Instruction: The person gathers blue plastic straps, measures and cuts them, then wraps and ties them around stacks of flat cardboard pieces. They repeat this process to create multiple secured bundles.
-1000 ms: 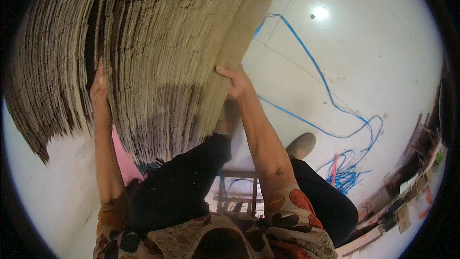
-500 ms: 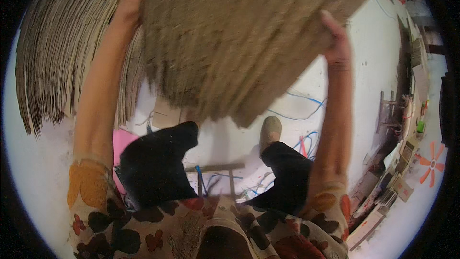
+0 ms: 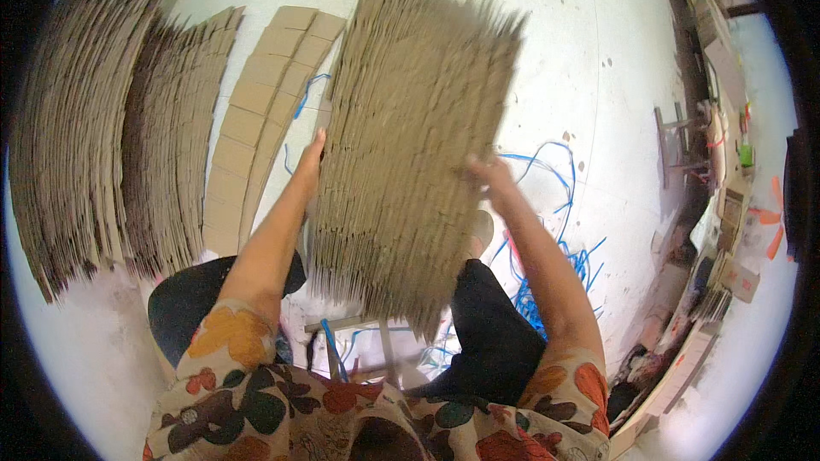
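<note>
A thick stack of brown corrugated cardboard pieces (image 3: 410,145) stands in front of me between my knees, its many edges facing up and its top end fanned and blurred. My left hand (image 3: 314,158) presses along its left side, thumb pointing up, with the other fingers mostly hidden. Against the right side, my right hand (image 3: 493,176) grips the edge with bent fingers, slightly smeared by motion. To the left lies a flat row of cardboard strips (image 3: 272,102) on the floor, and beyond it a large packed row of cardboard pieces (image 3: 81,128) in two sections.
Tangled blue strapping (image 3: 531,303) lies on the pale floor (image 3: 615,119) by my right leg. A wooden stool frame (image 3: 384,350) is below me between my legs. Along the right stand a small stool (image 3: 670,141), cardboard boxes (image 3: 735,282) and an orange fan-shaped object (image 3: 773,220).
The stack in my hands has come lower and nearer upright between my knees. The flat cardboard strips at left now show, and my hands are closer together.
</note>
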